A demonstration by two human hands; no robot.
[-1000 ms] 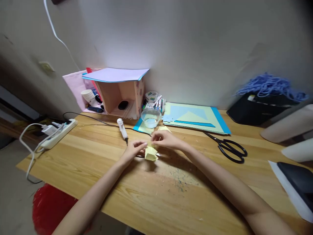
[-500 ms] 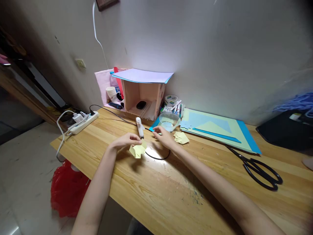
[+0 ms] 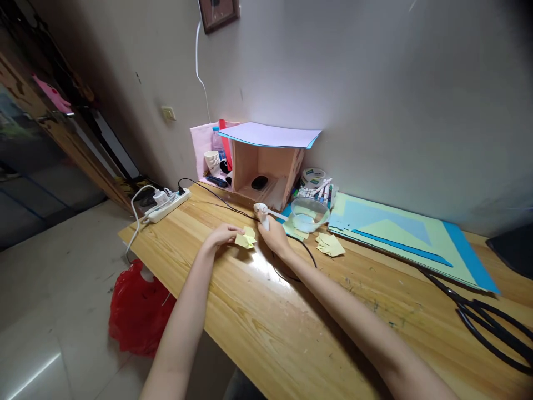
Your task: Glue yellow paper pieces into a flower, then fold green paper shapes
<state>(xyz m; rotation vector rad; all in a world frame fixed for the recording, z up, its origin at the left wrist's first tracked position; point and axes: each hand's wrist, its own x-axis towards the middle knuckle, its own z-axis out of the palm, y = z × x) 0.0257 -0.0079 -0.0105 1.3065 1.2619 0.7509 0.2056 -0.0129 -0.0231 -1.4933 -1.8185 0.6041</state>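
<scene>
Between the fingers of my left hand (image 3: 224,235) is a small piece of folded yellow paper (image 3: 246,238), held just over the wooden table (image 3: 266,316). My right hand (image 3: 275,235) is wrapped round the handle of a white hot glue gun (image 3: 262,213). A glue stick (image 3: 277,214) juts from the gun's back toward the right. The gun's black cord (image 3: 312,255) loops over the table beside my right wrist. More folded yellow papers (image 3: 330,244) lie to the right of that hand.
A cardboard box (image 3: 266,161) with a lilac sheet on top stands against the wall. A clear plastic bowl (image 3: 310,214), markers (image 3: 325,191) and coloured paper sheets (image 3: 395,236) sit to its right. Black scissors (image 3: 470,305) lie at right, a white power strip (image 3: 169,205) at left.
My right hand has taken hold of the glue gun and lifted it from the table. The left hand keeps its yellow paper. The camera view has turned left.
</scene>
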